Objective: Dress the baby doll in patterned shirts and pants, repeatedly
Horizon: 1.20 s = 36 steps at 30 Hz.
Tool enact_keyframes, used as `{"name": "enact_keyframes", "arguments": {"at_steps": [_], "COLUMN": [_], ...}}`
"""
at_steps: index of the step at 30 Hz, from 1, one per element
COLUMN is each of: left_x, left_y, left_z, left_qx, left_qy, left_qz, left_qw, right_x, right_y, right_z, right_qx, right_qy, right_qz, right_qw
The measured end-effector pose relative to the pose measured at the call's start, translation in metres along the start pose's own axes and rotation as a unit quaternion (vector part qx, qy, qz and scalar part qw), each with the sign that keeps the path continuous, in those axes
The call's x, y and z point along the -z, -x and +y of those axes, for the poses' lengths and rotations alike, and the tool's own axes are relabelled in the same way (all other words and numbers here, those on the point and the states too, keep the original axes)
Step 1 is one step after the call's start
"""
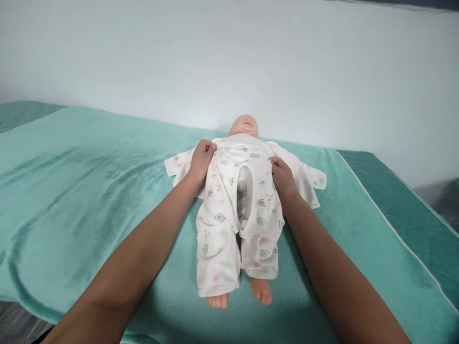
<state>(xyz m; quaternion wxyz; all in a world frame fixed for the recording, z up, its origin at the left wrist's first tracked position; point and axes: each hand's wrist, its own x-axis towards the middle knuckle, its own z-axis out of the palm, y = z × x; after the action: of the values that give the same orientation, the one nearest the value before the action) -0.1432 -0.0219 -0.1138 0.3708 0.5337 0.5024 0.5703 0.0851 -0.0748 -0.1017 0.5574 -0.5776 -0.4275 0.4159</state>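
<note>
- While pinching the white, animal-printed, split-crotch cloth trousers (219, 215) at the waist with left hand (203, 155) and right hand (283, 177), seemingly busy straightening the waistband.
- Probably calling next for an even pull on both sides, without rucking the white long-sleeved cloth top (297, 169) beneath.
- Clamped on waist fabric at either side.
- Stretched between both hands, over belly and legs of a peach-coloured plastic baby doll (244, 126).

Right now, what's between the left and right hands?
The top of the patterned pants, on the doll, spans from the left hand to the right hand; the head view shows it.
</note>
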Motion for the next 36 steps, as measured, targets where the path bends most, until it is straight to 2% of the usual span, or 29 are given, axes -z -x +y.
{"name": "enact_keyframes", "arguments": {"at_steps": [3,7,11,14,20,23,25,27,31,36], "left_x": [-0.001,0.003,0.008,0.010,0.003,-0.006,-0.013,-0.018,-0.026,-0.030], "left_y": [-0.003,-0.003,-0.007,-0.012,-0.018,-0.017,-0.015,-0.013,-0.013,-0.029], "left_z": [0.000,0.012,0.030,0.044,0.063,0.065,0.064,0.064,0.063,0.052], "left_qx": [-0.045,-0.135,-0.111,-0.090,-0.102,-0.144,-0.180,-0.194,-0.163,-0.127], "left_qy": [-0.014,-0.052,-0.063,-0.090,-0.129,-0.132,-0.147,-0.165,-0.165,-0.124], "left_qz": [-0.044,-0.120,-0.229,-0.283,-0.331,-0.326,-0.298,-0.261,-0.203,-0.184], "left_qw": [0.998,0.982,0.965,0.951,0.929,0.925,0.926,0.931,0.951,0.967], "right_x": [0.001,0.007,0.014,0.016,0.016,0.016,0.014,0.012,0.008,0.003], "right_y": [-0.004,-0.012,-0.023,-0.027,-0.019,-0.017,-0.018,-0.019,-0.025,-0.047], "right_z": [0.002,-0.002,-0.009,-0.013,-0.020,-0.023,-0.025,-0.025,-0.024,-0.023], "right_qx": [0.070,0.168,0.224,0.233,0.175,0.218,0.248,0.247,0.217,0.196], "right_qy": [0.026,0.060,0.110,0.111,0.085,0.138,0.156,0.150,0.130,0.185], "right_qz": [0.002,-0.071,-0.150,-0.168,-0.178,-0.162,-0.165,-0.183,-0.184,-0.101], "right_qw": [0.997,0.981,0.957,0.951,0.965,0.952,0.942,0.940,0.950,0.958]}}
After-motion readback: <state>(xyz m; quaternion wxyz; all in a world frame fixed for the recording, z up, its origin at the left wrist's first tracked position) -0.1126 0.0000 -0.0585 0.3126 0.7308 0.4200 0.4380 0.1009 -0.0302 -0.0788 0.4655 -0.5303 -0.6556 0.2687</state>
